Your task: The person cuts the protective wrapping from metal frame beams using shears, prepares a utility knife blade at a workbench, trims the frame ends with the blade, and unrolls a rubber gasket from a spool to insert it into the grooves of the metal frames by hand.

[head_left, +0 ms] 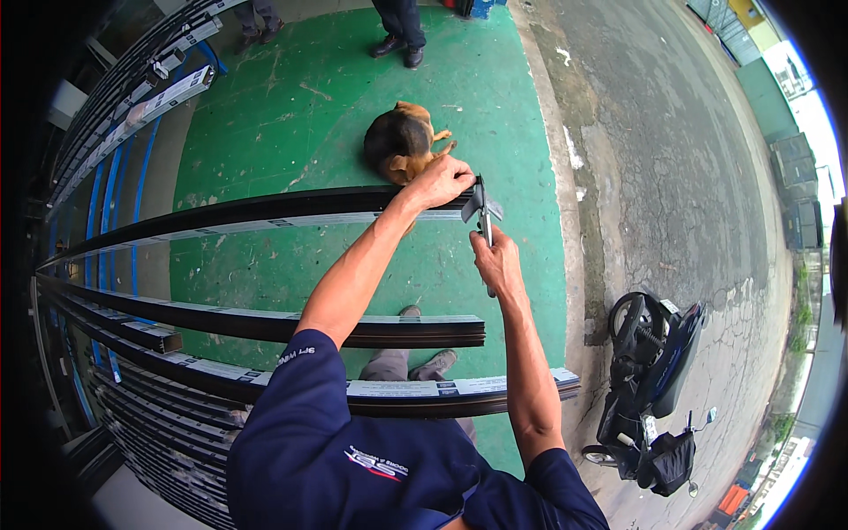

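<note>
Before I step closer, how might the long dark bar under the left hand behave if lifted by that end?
The long dark bar likely feels stiff, as its edges run smoothly without kinks. Being so long and slender, it may swing awkwardly when lifted there. Its flat-sided look suggests it probably won't roll.

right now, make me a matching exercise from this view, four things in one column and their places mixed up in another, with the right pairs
Things:
1. metal tool
2. dog
3. motorcycle
4. farthest long black bar

Places:
A. on the cracked grey pavement
B. under the left grip
C. in the right grip
D. lying on the green floor

Pairs: 1-C; 2-D; 3-A; 4-B
</note>
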### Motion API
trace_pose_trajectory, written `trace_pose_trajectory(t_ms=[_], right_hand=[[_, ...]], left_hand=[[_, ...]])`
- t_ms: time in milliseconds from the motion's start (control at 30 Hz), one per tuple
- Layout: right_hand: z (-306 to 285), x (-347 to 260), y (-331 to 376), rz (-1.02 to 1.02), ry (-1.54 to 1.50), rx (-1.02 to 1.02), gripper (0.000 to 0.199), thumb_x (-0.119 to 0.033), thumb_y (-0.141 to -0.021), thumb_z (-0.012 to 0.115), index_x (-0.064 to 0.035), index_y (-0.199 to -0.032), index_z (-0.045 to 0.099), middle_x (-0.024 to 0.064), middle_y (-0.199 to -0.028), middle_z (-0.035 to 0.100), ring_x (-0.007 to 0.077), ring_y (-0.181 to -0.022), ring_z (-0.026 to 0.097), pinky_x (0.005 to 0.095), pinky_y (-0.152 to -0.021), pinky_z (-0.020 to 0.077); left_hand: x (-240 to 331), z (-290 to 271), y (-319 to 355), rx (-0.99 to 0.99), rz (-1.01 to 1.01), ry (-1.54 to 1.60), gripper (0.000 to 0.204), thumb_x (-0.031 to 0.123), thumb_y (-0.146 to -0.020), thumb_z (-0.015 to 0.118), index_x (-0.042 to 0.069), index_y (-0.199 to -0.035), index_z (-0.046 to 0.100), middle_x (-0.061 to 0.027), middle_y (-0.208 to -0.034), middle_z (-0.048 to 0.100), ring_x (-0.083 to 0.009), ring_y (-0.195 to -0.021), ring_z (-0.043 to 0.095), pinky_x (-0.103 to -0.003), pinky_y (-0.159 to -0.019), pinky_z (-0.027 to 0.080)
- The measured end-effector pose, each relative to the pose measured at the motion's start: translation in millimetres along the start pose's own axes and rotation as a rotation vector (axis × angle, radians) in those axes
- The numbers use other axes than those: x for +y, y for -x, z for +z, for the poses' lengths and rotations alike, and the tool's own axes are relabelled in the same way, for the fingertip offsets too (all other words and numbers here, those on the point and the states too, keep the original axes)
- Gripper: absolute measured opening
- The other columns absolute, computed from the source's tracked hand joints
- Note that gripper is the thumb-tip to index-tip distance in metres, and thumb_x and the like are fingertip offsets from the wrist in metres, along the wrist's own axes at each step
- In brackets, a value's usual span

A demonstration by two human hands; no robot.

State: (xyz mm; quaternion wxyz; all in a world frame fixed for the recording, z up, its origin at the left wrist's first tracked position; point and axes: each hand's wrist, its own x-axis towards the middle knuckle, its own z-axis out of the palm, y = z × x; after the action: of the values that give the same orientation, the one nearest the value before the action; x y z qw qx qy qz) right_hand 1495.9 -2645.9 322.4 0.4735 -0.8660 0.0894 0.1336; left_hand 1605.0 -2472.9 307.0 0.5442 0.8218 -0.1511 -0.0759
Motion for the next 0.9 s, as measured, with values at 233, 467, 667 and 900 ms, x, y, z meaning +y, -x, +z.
trace_pose_trajectory(t_ms=[233,467,667,900], right_hand=[[0.1,-1.0,-0.4,-0.023,0.012,0.031,0.033,-0.029,-0.09,0.058,0.0035,-0.094,0.062,0.0187,-0.063,0.057,0.0279,-0.058,0.055,0.0438,-0.062,0.0457],[1.4,-6.1,-1.1,-0.019,0.029,0.032,0.034,-0.028,-0.091,0.056,0.0055,-0.089,0.061,0.0226,-0.064,0.057,0.0299,-0.058,0.056,0.0447,-0.063,0.0459],[4.2,-7.7,-0.3,-0.067,0.036,0.103,0.038,-0.031,-0.091,0.057,0.0061,-0.081,0.059,0.0151,-0.056,0.052,0.0187,-0.054,0.051,0.0411,-0.055,0.0426],[3.3,-10.1,-2.9,-0.013,0.056,0.074,0.037,-0.03,-0.092,0.056,0.0056,-0.09,0.063,0.0288,-0.072,0.061,0.0457,-0.072,0.062,0.0492,-0.07,0.0467]], left_hand=[[-5.7,2.0,-3.6,-0.019,0.04,0.054,0.027,0.015,-0.091,0.061,-0.004,-0.073,0.056,0.0042,-0.061,0.043,-0.0054,-0.06,0.039,-0.029,-0.053,0.033],[-10.0,0.9,-6.0,-0.024,0.008,0.028,0.028,0.014,-0.09,0.06,-0.003,-0.07,0.052,0.0048,-0.06,0.041,-0.0055,-0.059,0.037,-0.029,-0.052,0.032],[-10.5,4.2,-6.6,-0.002,0.019,0.062,0.028,0.014,-0.09,0.06,-0.003,-0.069,0.051,0.0046,-0.06,0.04,-0.0058,-0.059,0.036,-0.03,-0.052,0.032],[-12.1,5.7,-10.2,-0.009,0.04,0.065,0.028,0.013,-0.089,0.06,-0.002,-0.067,0.051,0.0047,-0.059,0.04,-0.0055,-0.059,0.036,-0.029,-0.052,0.032]])
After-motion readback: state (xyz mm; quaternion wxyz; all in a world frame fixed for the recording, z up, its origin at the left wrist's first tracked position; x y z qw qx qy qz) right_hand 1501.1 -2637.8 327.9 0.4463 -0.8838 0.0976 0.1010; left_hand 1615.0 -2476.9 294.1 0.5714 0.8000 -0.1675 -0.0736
